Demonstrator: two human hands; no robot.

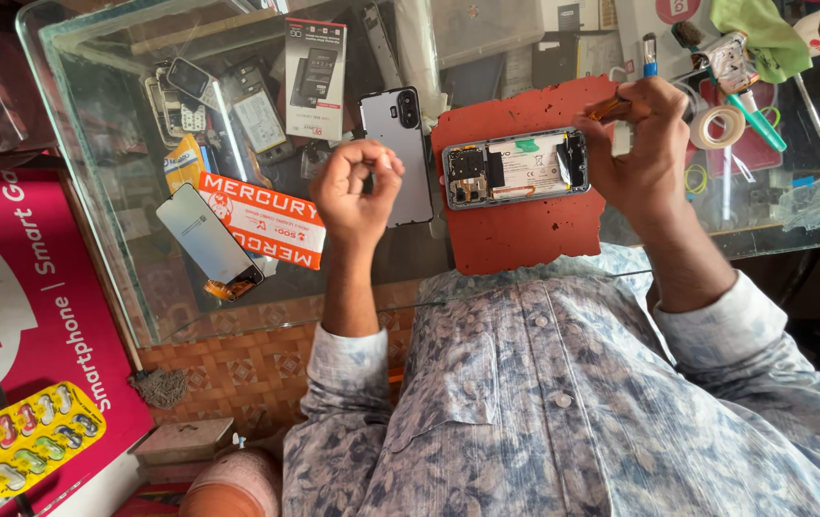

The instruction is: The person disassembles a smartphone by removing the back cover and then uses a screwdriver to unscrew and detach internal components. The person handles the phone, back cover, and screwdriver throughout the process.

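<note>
Hands apart: right hand (641, 144) pinching orange-handled tool (611, 108) beside opened phone (515, 168), left hand (357, 187) loosely curled

The glass bench (94, 115) is crowded. Between the left hand (357, 191) and the right hand (640, 153), the way is taken up by the red mat (525, 230) and the opened phone (515, 169) lying on it. Just beside the left hand, the grey back cover (400, 144) blocks the bench. Further left, a loose screen (207, 239) and an orange-and-white packet (261, 218) are met. Beyond the right hand, passage is narrowed by a tape roll (718, 126) and a green-handled tool (759, 124). Some bare glass is left along the near edge, below the packet.
</note>
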